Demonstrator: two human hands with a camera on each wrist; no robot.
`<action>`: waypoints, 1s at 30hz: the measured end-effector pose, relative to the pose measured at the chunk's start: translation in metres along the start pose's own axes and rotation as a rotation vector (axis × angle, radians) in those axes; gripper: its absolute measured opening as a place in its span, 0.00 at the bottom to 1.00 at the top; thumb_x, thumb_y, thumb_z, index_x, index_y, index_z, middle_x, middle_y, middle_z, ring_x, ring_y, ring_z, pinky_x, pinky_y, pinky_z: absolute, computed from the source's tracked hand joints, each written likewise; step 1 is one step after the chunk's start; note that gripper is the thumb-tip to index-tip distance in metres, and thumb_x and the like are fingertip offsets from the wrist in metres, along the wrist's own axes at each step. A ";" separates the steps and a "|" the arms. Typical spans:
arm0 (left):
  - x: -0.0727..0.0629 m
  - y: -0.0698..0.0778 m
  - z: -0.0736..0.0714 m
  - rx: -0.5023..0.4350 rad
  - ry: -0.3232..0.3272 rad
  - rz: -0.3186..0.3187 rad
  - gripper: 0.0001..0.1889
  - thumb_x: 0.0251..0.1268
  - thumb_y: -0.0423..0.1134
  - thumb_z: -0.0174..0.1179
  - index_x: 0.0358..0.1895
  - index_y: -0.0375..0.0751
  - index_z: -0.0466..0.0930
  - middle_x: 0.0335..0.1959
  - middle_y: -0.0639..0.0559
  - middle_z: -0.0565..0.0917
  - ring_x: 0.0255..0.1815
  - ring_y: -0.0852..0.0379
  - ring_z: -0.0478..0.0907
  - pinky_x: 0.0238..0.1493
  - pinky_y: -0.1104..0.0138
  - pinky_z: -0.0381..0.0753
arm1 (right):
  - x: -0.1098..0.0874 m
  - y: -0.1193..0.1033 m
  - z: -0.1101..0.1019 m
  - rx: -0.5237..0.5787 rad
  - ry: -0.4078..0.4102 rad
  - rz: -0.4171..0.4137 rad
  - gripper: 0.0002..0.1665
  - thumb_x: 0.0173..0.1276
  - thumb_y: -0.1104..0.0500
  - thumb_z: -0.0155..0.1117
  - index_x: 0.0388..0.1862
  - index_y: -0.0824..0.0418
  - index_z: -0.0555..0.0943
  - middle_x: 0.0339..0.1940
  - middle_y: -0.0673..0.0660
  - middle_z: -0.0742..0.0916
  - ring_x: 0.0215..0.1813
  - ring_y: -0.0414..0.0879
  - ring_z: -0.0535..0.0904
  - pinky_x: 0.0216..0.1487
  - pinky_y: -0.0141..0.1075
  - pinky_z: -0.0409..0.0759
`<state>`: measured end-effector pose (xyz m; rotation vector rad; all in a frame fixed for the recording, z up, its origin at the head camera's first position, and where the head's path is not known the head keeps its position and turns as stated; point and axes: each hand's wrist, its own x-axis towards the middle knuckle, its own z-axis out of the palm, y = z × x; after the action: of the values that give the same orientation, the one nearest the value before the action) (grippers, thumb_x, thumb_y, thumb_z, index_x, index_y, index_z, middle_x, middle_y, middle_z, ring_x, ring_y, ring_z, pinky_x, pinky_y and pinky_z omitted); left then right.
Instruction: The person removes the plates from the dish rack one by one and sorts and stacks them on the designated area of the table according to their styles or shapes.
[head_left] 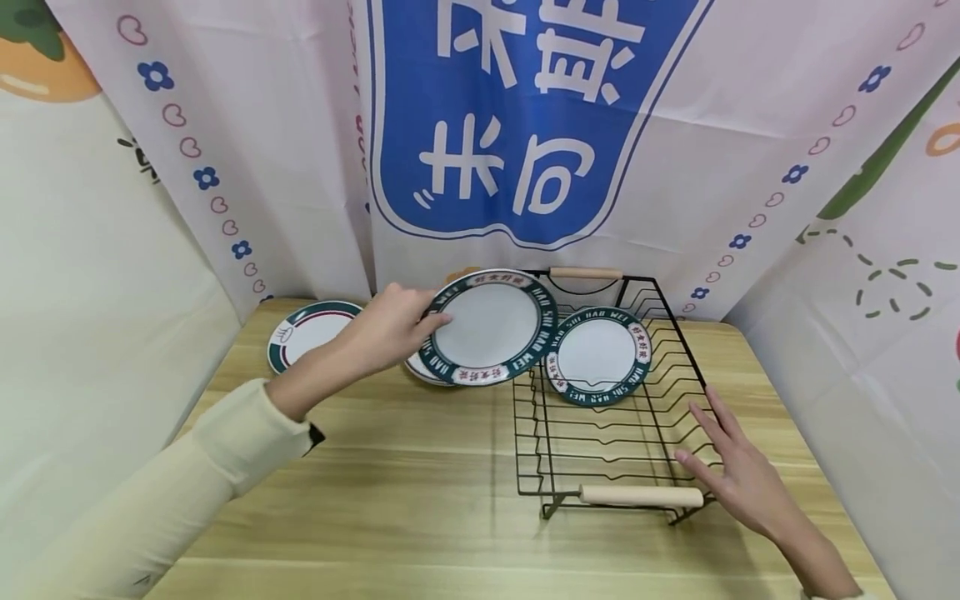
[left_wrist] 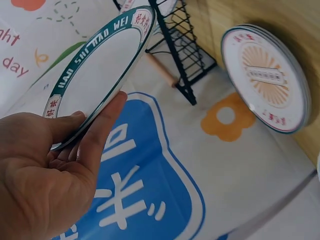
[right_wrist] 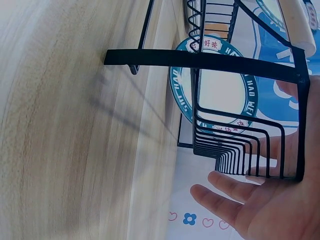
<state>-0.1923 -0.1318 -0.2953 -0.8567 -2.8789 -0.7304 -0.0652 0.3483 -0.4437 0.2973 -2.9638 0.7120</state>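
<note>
My left hand (head_left: pixel 390 329) pinches a round white plate (head_left: pixel 487 325) with a green lettered rim, thumb on its face and fingers behind. The plate is tilted in the air, left of the black wire dish rack (head_left: pixel 681 333). A matching plate (head_left: pixel 596 354) stands in the rack's slots toward the back. My right hand (head_left: pixel 742 471) is at the rack's right side near the front corner, its fingers spread. In the right wrist view the rack's wire side (right_wrist: pixel 200 60) crosses in front of part of the standing plate (right_wrist: pixel 220 95).
A stack of plates (left_wrist: pixel 265 77) with an orange sunburst pattern lies behind the held plate, mostly hidden in the head view. Farther left lies another green-rimmed plate (head_left: pixel 311 333). The rack has wooden handles (head_left: pixel 641 496). Printed cloth (head_left: pixel 300 167) hangs behind the wooden table (head_left: pixel 390 500).
</note>
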 end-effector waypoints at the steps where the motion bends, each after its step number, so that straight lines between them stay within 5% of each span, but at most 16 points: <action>1: -0.006 -0.003 -0.001 0.006 -0.002 -0.008 0.12 0.80 0.39 0.62 0.34 0.37 0.81 0.18 0.53 0.74 0.18 0.59 0.69 0.23 0.67 0.70 | 0.000 0.000 0.000 -0.001 0.000 -0.001 0.47 0.77 0.45 0.66 0.85 0.63 0.59 0.91 0.56 0.47 0.71 0.82 0.68 0.56 0.82 0.68; 12: -0.062 -0.027 -0.013 -0.004 -0.065 -0.106 0.10 0.79 0.36 0.62 0.38 0.33 0.84 0.20 0.55 0.79 0.20 0.61 0.72 0.24 0.69 0.71 | 0.000 0.003 0.000 0.003 0.009 -0.005 0.48 0.76 0.45 0.66 0.86 0.62 0.60 0.91 0.55 0.47 0.71 0.82 0.68 0.56 0.81 0.69; 19: -0.085 -0.056 0.003 -0.046 -0.164 -0.158 0.11 0.80 0.39 0.61 0.37 0.35 0.83 0.20 0.57 0.79 0.22 0.62 0.72 0.26 0.67 0.72 | 0.000 0.004 0.001 0.004 0.029 -0.013 0.47 0.76 0.46 0.67 0.85 0.62 0.60 0.91 0.55 0.47 0.72 0.81 0.68 0.56 0.81 0.69; 25: -0.101 -0.082 0.020 -0.156 -0.304 -0.275 0.11 0.79 0.38 0.61 0.38 0.33 0.82 0.21 0.54 0.82 0.21 0.57 0.82 0.23 0.69 0.78 | 0.000 0.003 0.001 0.003 0.019 -0.016 0.47 0.76 0.46 0.67 0.86 0.61 0.60 0.91 0.54 0.47 0.72 0.81 0.68 0.54 0.81 0.69; 30: -0.107 -0.097 0.030 -0.201 -0.329 -0.311 0.10 0.79 0.38 0.62 0.37 0.34 0.81 0.22 0.53 0.83 0.21 0.54 0.83 0.22 0.68 0.78 | 0.000 0.003 0.002 0.006 0.026 -0.014 0.47 0.76 0.46 0.67 0.85 0.62 0.60 0.91 0.54 0.47 0.71 0.81 0.68 0.55 0.81 0.69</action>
<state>-0.1505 -0.2439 -0.3824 -0.5967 -3.3257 -1.0080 -0.0662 0.3506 -0.4466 0.3063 -2.9327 0.7181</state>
